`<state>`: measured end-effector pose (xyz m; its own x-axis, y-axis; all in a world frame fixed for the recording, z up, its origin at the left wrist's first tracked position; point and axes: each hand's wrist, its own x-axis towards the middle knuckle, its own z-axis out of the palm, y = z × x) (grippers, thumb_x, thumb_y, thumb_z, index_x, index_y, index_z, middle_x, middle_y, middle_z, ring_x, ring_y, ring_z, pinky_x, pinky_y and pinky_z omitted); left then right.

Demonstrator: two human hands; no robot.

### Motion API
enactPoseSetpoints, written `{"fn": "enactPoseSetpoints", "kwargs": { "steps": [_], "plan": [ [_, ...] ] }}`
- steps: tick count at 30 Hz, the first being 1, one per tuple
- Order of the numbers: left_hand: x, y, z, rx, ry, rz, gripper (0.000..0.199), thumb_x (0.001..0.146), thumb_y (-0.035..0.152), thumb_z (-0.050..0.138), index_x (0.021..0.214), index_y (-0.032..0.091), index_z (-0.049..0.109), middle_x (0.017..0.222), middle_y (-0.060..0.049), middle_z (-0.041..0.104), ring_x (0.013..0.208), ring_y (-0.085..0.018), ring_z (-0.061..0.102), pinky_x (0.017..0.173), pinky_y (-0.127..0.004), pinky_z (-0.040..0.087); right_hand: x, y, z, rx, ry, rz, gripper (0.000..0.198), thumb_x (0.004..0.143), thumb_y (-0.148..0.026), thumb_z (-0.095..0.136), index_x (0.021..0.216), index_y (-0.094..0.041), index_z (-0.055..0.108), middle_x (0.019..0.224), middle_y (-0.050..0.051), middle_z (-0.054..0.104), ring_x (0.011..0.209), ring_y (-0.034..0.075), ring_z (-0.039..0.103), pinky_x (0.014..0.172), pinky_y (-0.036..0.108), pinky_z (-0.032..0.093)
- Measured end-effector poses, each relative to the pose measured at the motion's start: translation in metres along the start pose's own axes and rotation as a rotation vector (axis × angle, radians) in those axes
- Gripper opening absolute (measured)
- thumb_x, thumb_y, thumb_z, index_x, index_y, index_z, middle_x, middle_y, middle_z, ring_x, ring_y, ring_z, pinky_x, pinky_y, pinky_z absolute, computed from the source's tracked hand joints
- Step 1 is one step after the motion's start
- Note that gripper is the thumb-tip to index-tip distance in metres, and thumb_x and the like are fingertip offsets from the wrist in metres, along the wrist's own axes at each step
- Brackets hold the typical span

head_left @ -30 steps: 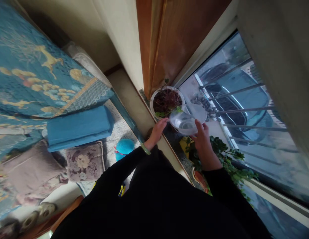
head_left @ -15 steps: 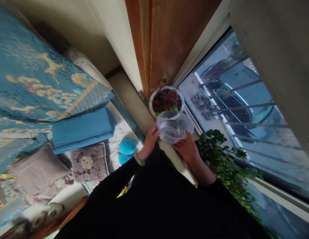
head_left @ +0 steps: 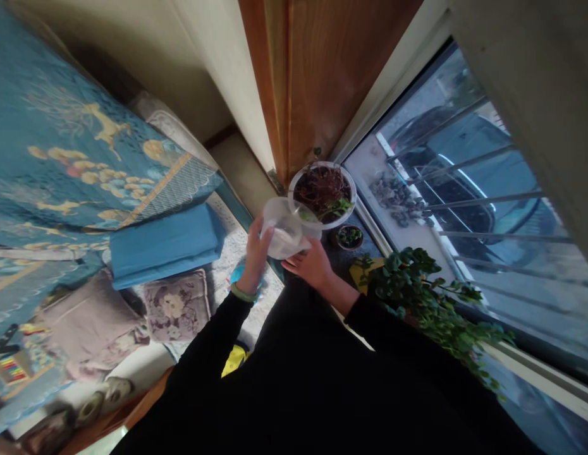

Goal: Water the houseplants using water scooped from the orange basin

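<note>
Between my two hands is a clear plastic bowl (head_left: pixel 284 227), tilted, in front of a large potted plant (head_left: pixel 322 186) with brown stems, dark soil and some green leaves. My left hand (head_left: pixel 257 253), a pale green bangle at its wrist, is closed on the bowl's left side. The fingers of my right hand (head_left: pixel 310 262) grip its lower right side. Overlapping see-through edges show there; I cannot tell whether a second piece is nested with the bowl. Just right of the bowl stands a small pot (head_left: pixel 349 237) with green seedlings.
A leafy green plant (head_left: pixel 412 284) spreads along the barred window (head_left: pixel 465 164) at right. A wooden panel (head_left: pixel 332 76) rises behind the pots. At left are a blue folded item (head_left: pixel 165 246), a flowered cushion (head_left: pixel 177 306) and a blue patterned curtain (head_left: pixel 85 164).
Both hands have carried the clear bowl left, away from the window, and tilted it. The small seedling pot has come into view, and more of the large pot shows.
</note>
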<state>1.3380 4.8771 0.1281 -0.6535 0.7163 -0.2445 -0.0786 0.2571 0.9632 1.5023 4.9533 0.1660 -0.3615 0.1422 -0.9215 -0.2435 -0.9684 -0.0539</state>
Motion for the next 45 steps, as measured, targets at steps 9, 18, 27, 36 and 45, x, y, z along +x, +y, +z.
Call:
{"fn": "enactPoseSetpoints", "kwargs": {
  "steps": [9, 18, 27, 36, 45],
  "plan": [
    [0.050, 0.008, -0.012, 0.227, 0.006, 0.123, 0.052, 0.102, 0.061, 0.085, 0.140, 0.027, 0.077, 0.151, -0.012, 0.076, 0.152, -0.031, 0.067, 0.137, -0.052, 0.048, 0.030, -0.002, 0.023, 0.070, -0.194, 0.035, 0.035, 0.107, -0.055, 0.059, 0.130, -0.030, 0.065, 0.118, 0.009, 0.079, 0.114, 0.029, 0.079, 0.109, 0.056, 0.067],
    [0.081, 0.022, -0.008, 0.378, 0.001, 0.235, 0.046, 0.101, 0.054, 0.089, 0.135, 0.026, 0.079, 0.149, -0.014, 0.076, 0.152, -0.032, 0.067, 0.138, -0.054, 0.048, 0.046, -0.007, 0.032, 0.160, -0.324, 0.042, 0.043, 0.108, -0.060, 0.054, 0.133, -0.027, 0.066, 0.114, 0.011, 0.082, 0.111, 0.030, 0.080, 0.106, 0.056, 0.070],
    [0.086, 0.022, 0.008, 0.426, -0.023, 0.245, 0.042, 0.101, 0.051, 0.085, 0.133, 0.026, 0.077, 0.148, -0.015, 0.077, 0.151, -0.034, 0.068, 0.136, -0.056, 0.050, 0.057, -0.011, 0.021, 0.185, -0.339, 0.058, 0.048, 0.107, -0.065, 0.054, 0.134, -0.027, 0.066, 0.120, 0.011, 0.080, 0.114, 0.030, 0.079, 0.114, 0.059, 0.067],
    [0.086, 0.023, 0.015, 0.445, -0.023, 0.260, 0.045, 0.101, 0.059, 0.085, 0.131, 0.027, 0.075, 0.142, -0.014, 0.078, 0.144, -0.035, 0.071, 0.131, -0.055, 0.053, 0.062, -0.010, 0.019, 0.204, -0.334, 0.065, 0.055, 0.101, -0.069, 0.059, 0.137, -0.028, 0.062, 0.122, 0.013, 0.079, 0.121, 0.033, 0.077, 0.108, 0.061, 0.069],
    [0.080, 0.026, 0.014, 0.390, -0.023, 0.252, 0.055, 0.099, 0.070, 0.085, 0.131, 0.027, 0.074, 0.142, -0.015, 0.076, 0.143, -0.036, 0.069, 0.133, -0.058, 0.051, 0.046, -0.015, 0.026, 0.182, -0.274, 0.063, 0.051, 0.100, -0.067, 0.064, 0.133, -0.028, 0.066, 0.118, 0.013, 0.080, 0.119, 0.034, 0.078, 0.111, 0.063, 0.067]
  ]
}}
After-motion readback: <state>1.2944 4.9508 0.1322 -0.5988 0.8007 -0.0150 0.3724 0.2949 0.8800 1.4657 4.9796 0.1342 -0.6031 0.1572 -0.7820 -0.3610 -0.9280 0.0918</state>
